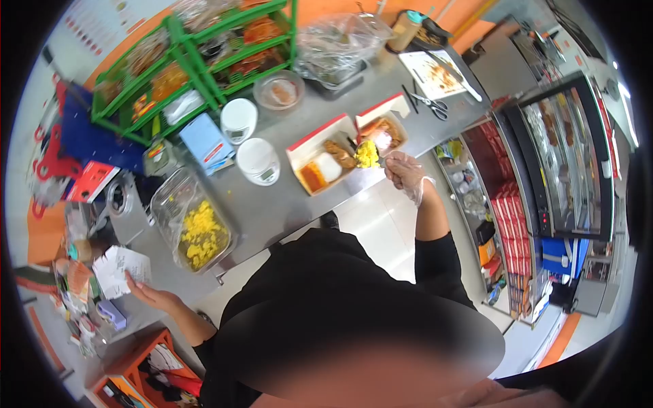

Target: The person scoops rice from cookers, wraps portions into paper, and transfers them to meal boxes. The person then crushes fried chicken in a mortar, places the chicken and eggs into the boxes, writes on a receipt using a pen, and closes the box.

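Observation:
My left hand (155, 296) is at the far left, its fingers gripping the edge of white printed paper slips (121, 270). In a clear plastic glove, my right hand (406, 175) is at the counter's front edge, fingers curled closed. What they hold, if anything, I cannot make out. Just left of them sits a clump of yellow scrambled egg (367, 154), by the near corner of an open food box (389, 103). Beside it stands another open box (317, 134) with white rice (328, 167), an orange-red food (313, 177) and a brown piece (340, 155).
A clear tray of scrambled egg (204, 234) stands on the left counter. Behind the boxes are two white scales (258, 162), a clear bowl (279, 90) and green racks (235, 51). Scissors (432, 107) and a knife (454, 76) lie at the right, near a glass display cabinet (568, 160).

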Demonstrator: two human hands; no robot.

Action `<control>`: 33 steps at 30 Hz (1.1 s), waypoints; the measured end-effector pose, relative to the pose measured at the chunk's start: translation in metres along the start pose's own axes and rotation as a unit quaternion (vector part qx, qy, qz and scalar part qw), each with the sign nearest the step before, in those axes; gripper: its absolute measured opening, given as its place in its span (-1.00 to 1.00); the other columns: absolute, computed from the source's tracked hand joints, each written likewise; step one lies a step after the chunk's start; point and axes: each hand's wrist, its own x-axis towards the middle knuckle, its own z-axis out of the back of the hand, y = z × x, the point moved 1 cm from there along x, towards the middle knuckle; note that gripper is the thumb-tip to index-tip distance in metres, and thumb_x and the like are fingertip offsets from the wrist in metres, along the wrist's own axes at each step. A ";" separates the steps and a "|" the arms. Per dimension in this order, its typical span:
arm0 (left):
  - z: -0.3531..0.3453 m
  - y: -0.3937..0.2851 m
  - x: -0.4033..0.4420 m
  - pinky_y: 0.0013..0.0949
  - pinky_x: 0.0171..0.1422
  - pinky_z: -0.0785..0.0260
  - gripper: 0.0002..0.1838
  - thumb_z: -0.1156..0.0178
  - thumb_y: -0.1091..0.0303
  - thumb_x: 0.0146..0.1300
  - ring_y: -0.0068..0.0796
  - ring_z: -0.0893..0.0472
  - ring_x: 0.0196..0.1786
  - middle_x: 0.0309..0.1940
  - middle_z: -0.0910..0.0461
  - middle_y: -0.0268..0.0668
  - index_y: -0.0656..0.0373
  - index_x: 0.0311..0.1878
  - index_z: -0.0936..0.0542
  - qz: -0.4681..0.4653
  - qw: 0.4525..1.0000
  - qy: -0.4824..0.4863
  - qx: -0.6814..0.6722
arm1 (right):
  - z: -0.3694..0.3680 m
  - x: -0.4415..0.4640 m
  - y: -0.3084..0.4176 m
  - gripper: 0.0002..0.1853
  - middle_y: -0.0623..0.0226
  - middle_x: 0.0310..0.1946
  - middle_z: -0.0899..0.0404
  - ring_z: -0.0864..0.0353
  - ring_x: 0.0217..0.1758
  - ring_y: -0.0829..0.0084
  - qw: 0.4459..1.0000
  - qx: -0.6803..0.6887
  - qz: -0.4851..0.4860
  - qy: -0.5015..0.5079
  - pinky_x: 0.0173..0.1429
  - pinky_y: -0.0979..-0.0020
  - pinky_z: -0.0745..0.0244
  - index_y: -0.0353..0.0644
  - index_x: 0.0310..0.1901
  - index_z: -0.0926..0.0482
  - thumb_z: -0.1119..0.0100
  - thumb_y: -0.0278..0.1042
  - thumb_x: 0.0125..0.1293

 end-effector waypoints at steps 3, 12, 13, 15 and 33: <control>-0.030 -0.052 0.014 -0.10 0.63 0.00 -0.50 0.24 0.26 0.58 -0.12 -0.27 0.51 0.43 -0.34 -0.02 0.40 0.41 -0.34 -0.006 0.999 0.008 -0.036 | 0.039 0.000 -0.005 -0.87 0.52 -0.56 -0.46 -0.25 -0.61 0.71 0.997 -0.033 -0.010 -0.068 -0.57 0.60 -0.07 0.01 -0.23 -0.50 -0.06 -0.22 0.51; -0.092 -0.129 0.007 -0.09 0.62 0.00 -0.47 0.28 0.27 0.57 -0.11 -0.25 0.53 0.46 -0.29 -0.01 0.39 0.46 -0.28 -0.042 0.994 0.076 -0.067 | 0.041 0.032 -0.016 -0.80 0.22 -0.44 -0.59 -0.63 -0.29 0.30 0.931 -0.310 0.043 -0.186 -0.15 0.24 -0.51 -0.20 -0.08 -0.53 0.00 -0.28 0.46; -0.095 -0.127 0.004 -0.10 0.62 0.01 -0.47 0.27 0.27 0.57 -0.11 -0.25 0.53 0.46 -0.29 -0.01 0.39 0.46 -0.28 -0.047 0.993 0.085 -0.061 | 0.037 0.041 -0.027 -0.80 0.22 -0.44 -0.59 -0.63 -0.29 0.30 0.933 -0.308 0.044 -0.184 -0.15 0.24 -0.51 -0.20 -0.08 -0.53 0.00 -0.28 0.46; -0.099 -0.127 0.000 -0.10 0.62 0.01 -0.47 0.27 0.27 0.56 -0.11 -0.25 0.52 0.46 -0.29 -0.01 0.39 0.46 -0.28 -0.053 0.993 0.094 -0.053 | 0.028 0.062 -0.054 -0.78 -0.06 -0.25 -0.62 -0.65 -0.08 0.03 0.838 -0.499 0.083 -0.205 0.03 0.07 -0.52 -0.24 -0.03 -0.51 0.09 -0.37 0.47; -0.101 -0.134 0.000 -0.13 0.61 0.01 -0.49 0.24 0.37 0.53 -0.15 -0.26 0.52 0.46 -0.31 -0.04 0.38 0.45 -0.31 -0.066 0.984 0.165 -0.028 | 0.004 0.036 -0.070 -0.69 -0.12 0.08 -0.49 -0.64 0.00 -0.12 0.817 -0.539 0.130 -0.161 0.02 0.01 -0.58 -0.25 0.19 -0.35 0.08 -0.34 0.50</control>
